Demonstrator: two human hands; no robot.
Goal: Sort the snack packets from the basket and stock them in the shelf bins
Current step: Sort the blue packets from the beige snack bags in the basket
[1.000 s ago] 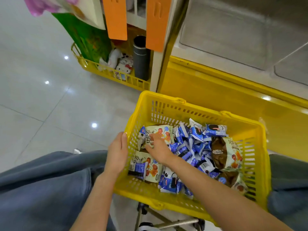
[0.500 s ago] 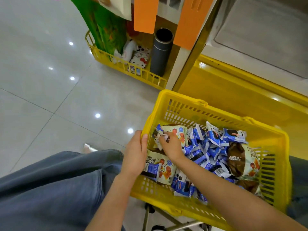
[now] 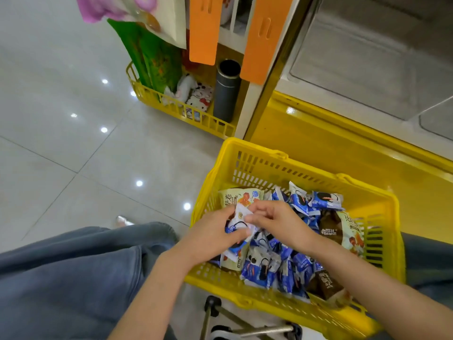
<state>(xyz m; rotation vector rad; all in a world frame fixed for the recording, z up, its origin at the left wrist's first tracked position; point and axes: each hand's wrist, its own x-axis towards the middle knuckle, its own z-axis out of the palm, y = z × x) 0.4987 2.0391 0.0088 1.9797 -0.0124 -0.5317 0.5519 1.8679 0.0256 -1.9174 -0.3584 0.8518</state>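
Note:
A yellow plastic basket point(image 3: 274, 165) sits on a stool between my knees, filled with several blue-and-white snack packets point(image 3: 301, 201) and larger cream-and-brown packets point(image 3: 340, 228). My left hand point(image 3: 210, 238) grips a small bunch of blue-and-white packets point(image 3: 239, 225) over the basket's left side. My right hand point(image 3: 279, 223) pinches the top edge of that same bunch with thumb and fingertips. Another cream packet point(image 3: 241, 196) lies just behind the hands.
A yellow shelf base point(image 3: 343, 148) runs along the right. Ahead, a low yellow wire bin point(image 3: 181, 110) holds a dark flask point(image 3: 226, 92), a white plush toy and green bags. Orange tags point(image 3: 203, 28) hang above. The tiled floor lies to the left.
My left hand left the basket rim and took hold of blue-and-white packets. My right hand lifted from the pile and now pinches the same bunch. The view shifted slightly.

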